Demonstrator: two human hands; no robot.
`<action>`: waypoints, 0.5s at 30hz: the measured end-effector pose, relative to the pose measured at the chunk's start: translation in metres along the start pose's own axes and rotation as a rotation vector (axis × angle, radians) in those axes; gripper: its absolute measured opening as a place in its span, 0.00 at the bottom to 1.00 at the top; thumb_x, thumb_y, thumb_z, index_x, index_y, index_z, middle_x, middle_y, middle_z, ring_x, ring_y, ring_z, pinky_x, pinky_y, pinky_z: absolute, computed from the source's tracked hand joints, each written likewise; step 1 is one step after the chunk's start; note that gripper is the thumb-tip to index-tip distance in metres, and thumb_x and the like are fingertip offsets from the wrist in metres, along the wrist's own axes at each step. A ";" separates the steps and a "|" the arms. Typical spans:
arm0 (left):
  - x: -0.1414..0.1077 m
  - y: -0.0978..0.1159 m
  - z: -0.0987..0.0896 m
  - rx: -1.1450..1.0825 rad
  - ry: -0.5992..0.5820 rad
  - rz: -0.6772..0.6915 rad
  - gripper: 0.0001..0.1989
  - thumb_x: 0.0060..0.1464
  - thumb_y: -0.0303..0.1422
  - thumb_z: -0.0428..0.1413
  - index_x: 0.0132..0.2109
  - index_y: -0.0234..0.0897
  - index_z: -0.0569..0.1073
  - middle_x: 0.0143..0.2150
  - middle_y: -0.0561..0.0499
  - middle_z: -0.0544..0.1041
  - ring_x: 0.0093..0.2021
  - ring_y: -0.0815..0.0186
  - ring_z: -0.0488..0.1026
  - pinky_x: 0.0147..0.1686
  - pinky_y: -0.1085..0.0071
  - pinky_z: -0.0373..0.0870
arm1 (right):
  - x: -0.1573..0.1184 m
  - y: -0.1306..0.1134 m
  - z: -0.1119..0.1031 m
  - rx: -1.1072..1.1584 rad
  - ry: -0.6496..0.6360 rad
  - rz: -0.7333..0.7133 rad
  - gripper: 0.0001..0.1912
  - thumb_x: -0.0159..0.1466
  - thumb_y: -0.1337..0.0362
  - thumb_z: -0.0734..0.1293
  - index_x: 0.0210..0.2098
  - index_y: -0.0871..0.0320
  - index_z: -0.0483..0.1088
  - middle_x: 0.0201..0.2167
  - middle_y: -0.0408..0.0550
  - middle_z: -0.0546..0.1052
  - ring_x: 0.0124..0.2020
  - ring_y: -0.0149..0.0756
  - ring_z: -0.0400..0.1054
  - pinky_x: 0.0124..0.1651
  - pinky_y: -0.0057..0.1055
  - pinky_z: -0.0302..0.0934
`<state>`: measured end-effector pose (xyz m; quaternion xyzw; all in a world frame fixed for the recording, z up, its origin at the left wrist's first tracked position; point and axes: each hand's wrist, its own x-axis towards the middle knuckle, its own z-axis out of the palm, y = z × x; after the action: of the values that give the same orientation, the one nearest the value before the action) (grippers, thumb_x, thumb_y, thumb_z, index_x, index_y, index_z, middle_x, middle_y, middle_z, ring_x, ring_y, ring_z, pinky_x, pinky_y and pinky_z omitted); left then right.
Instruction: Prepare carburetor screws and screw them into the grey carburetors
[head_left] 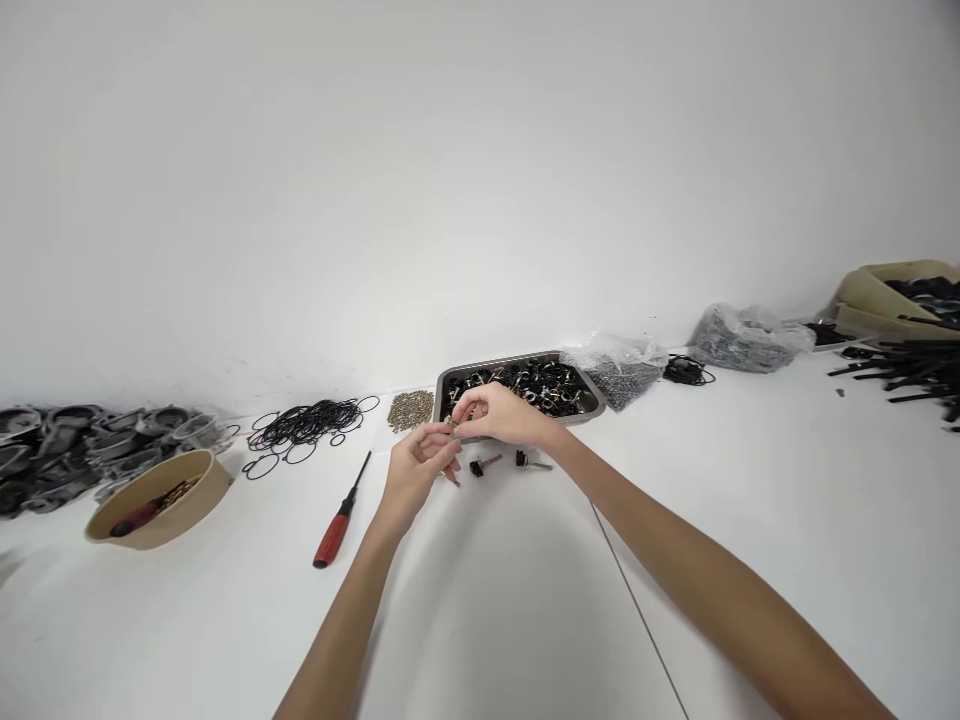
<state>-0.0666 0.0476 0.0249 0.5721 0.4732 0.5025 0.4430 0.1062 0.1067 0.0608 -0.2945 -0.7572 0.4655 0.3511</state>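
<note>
My left hand and my right hand meet in front of the metal tray. Both are closed, fingertips pinched together around a small brass-coloured metal part, most of which the fingers cover. A thin metallic tip shows just below my left fingers; I cannot tell whether that hand holds it. Close by on the table lie two small black-headed parts with metal stems, one near my left fingers and another under my right wrist. Behind my hands, the tray is heaped with similar parts.
Left of the tray is a pile of small brass pieces, then black rubber rings. A red-handled screwdriver lies left of my arm. Farther left are a beige bin and grey housings. Plastic bags and black strips lie right.
</note>
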 end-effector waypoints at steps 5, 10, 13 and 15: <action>0.000 -0.001 -0.001 -0.012 -0.045 -0.022 0.15 0.49 0.40 0.62 0.36 0.32 0.73 0.30 0.47 0.77 0.27 0.64 0.74 0.27 0.67 0.74 | 0.000 0.007 0.015 0.283 -0.015 0.062 0.09 0.53 0.64 0.72 0.33 0.59 0.73 0.28 0.44 0.75 0.31 0.30 0.69 0.36 0.27 0.63; 0.003 0.000 -0.004 0.049 0.085 -0.006 0.17 0.46 0.39 0.64 0.37 0.32 0.72 0.25 0.51 0.75 0.23 0.66 0.73 0.26 0.70 0.71 | 0.001 0.011 0.024 0.314 0.008 0.153 0.09 0.52 0.67 0.72 0.33 0.61 0.74 0.28 0.45 0.77 0.32 0.31 0.70 0.36 0.26 0.63; 0.002 0.002 -0.005 0.010 0.077 0.029 0.22 0.42 0.36 0.67 0.44 0.34 0.71 0.31 0.51 0.76 0.26 0.66 0.74 0.26 0.71 0.71 | 0.001 0.012 0.020 0.221 0.014 0.126 0.09 0.52 0.66 0.71 0.33 0.60 0.75 0.27 0.45 0.77 0.31 0.31 0.70 0.36 0.27 0.63; 0.001 0.003 -0.005 -0.029 0.036 0.039 0.22 0.43 0.35 0.66 0.46 0.35 0.71 0.31 0.52 0.76 0.27 0.66 0.74 0.27 0.70 0.72 | 0.001 0.012 0.017 0.126 0.029 0.104 0.08 0.52 0.67 0.71 0.33 0.60 0.75 0.28 0.45 0.77 0.31 0.32 0.70 0.35 0.27 0.63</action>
<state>-0.0714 0.0484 0.0288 0.5655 0.4624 0.5281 0.4329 0.0932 0.1036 0.0445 -0.3174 -0.7048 0.5257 0.3552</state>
